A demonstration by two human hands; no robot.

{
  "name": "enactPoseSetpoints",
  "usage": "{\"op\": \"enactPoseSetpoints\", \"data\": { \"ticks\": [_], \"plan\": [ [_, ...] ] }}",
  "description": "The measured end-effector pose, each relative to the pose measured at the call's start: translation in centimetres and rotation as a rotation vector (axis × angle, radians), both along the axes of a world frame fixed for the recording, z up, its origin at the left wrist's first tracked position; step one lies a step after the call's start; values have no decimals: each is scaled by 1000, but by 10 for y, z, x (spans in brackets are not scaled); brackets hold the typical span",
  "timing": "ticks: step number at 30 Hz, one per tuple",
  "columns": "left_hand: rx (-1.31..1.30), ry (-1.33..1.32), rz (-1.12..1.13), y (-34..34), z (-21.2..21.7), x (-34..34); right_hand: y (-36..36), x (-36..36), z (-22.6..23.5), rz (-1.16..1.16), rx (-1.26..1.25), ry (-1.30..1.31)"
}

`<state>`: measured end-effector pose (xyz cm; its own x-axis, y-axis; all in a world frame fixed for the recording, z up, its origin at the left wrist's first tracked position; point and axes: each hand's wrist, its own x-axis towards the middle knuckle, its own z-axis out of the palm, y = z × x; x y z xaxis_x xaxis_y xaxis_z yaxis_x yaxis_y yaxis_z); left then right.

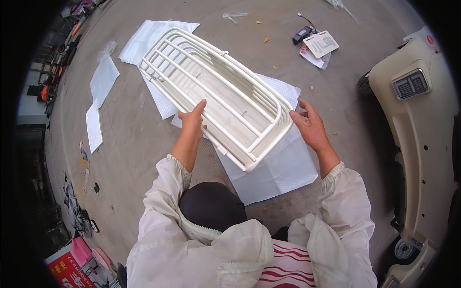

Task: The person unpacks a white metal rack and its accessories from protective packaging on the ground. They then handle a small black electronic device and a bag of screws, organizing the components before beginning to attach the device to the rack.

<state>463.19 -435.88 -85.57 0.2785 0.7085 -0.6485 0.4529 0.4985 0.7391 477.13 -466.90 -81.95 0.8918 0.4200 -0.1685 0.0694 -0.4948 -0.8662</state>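
Observation:
A cream metal basket (pixel 225 91) made of bent tubes, with long bars and a solid panel inside, slants across the middle. It is over sheets of pale bubble wrap (pixel 283 168), which show around its ends and sides. My left hand (pixel 192 126) is closed around the tubes of its near left side, thumb on top and most fingers hidden below. At the basket's right-hand corner is my right hand (pixel 311 126). Its thumb touches or nearly touches the corner tube, and the fingers stand apart beyond it.
On the right stands a cream scooter (pixel 408 125) with a square lamp. A pale plate (pixel 321 44) and a black cabled device (pixel 302 34) lie at the far right. More wrapping sheet (pixel 103 82) is on the concrete floor to the left. Pink plastic items (pixel 80 250) are at lower left.

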Motion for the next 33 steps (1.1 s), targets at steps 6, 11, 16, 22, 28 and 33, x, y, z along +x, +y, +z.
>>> {"op": "enactPoseSetpoints", "data": {
  "ticks": [6,11,16,22,28,33],
  "plan": [
    [-134,-45,10,13,-5,16,55,27,-1,135,-54,203],
    [-132,-272,12,6,-23,-41,54,-41,18,174,103,174],
    [-238,-235,57,23,-28,-89,73,-111,45,248,60,-170],
    [-208,-155,46,23,-38,-90,75,-126,42,234,26,-257],
    [-229,-105,18,23,-34,-86,72,-120,40,226,35,-275],
    [-244,-99,7,21,-34,-86,72,-118,37,228,42,-261]
  ]
}}
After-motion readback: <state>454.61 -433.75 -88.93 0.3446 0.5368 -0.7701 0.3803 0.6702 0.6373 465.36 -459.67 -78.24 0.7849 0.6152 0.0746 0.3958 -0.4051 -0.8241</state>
